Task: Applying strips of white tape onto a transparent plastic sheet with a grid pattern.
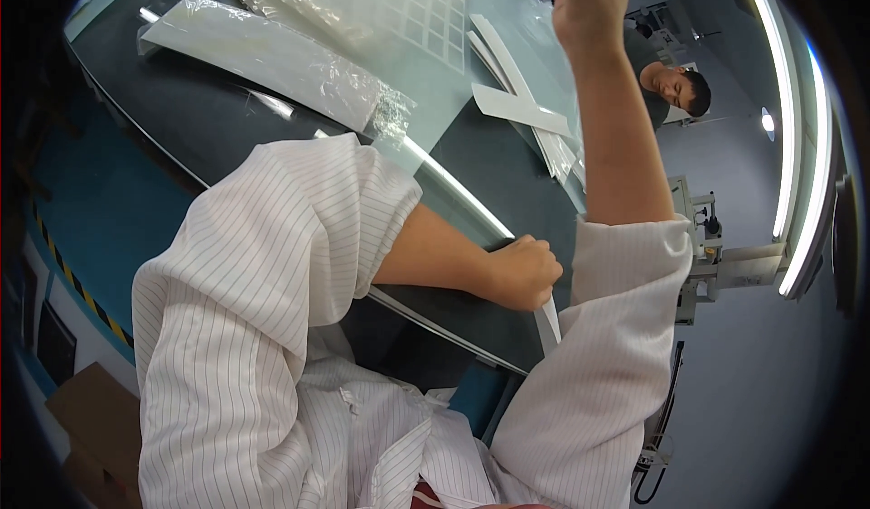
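Note:
My left hand (523, 273) is closed in a fist, low over the dark table near its front edge. A narrow white strip (549, 324) comes out from beneath that fist, and its other end is hidden. At the upper right, my right hand (591, 1) is raised with the arm stretched far out. Its fingers are curled and partly cut off by the picture's top edge, so whatever they hold does not show. Between the arms, several flat white strips (521, 106) lie crossed on the table. A clear plastic bag (263, 56) with white flat pieces inside lies to the left.
The glossy table (145, 101) has a curved-looking front edge. A pale sheet with a grid of squares (426, 15) lies at the back, beside more clear plastic wrapping (299, 1). Another person (666, 83) is beyond my right arm. Brown cardboard boxes (100, 418) stand at lower left.

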### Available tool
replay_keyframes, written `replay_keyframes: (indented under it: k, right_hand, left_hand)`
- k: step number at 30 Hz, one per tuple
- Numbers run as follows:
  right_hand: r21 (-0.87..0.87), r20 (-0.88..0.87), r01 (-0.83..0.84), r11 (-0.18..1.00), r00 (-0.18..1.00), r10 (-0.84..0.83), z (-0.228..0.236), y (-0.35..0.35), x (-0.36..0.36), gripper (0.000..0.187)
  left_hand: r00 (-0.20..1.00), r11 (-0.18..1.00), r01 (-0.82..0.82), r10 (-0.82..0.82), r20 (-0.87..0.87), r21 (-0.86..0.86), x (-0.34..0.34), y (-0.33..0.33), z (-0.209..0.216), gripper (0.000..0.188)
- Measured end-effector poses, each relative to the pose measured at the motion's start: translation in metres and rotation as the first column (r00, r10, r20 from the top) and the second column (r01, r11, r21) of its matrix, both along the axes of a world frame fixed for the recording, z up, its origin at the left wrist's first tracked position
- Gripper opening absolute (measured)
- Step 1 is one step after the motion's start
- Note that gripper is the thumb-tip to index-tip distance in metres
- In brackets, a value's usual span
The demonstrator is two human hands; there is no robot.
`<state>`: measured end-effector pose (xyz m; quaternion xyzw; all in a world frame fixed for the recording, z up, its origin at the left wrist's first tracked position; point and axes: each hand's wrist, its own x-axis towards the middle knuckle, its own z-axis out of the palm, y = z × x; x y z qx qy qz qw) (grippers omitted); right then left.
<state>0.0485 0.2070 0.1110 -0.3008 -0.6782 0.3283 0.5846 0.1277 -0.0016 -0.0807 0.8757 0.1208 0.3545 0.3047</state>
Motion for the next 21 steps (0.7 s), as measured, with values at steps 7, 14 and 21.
replay_keyframes:
  k: [7, 14, 21]
  right_hand:
    - [0.001, -0.087, -0.056, 0.998, 0.995, 0.056, 0.034, -0.058, 0.037, 0.01]
    - [-0.112, -0.014, 0.049, 0.993, 0.999, -0.051, 0.04, -0.088, 0.077, 0.013]
    - [0.113, -0.028, 0.04, 0.993, 0.999, -0.037, 0.04, -0.207, 0.158, 0.012]
  left_hand:
    - [0.985, 0.996, -0.09, 0.091, 0.146, -0.015, -0.011, 0.016, 0.007, 0.012]
    - [0.851, 0.925, -0.376, 0.324, 0.413, 0.05, -0.038, 0.059, 0.024, 0.011]
    - [0.921, 0.941, 0.005, -0.137, 0.365, 0.339, -0.045, -0.003, 0.036, 0.011]
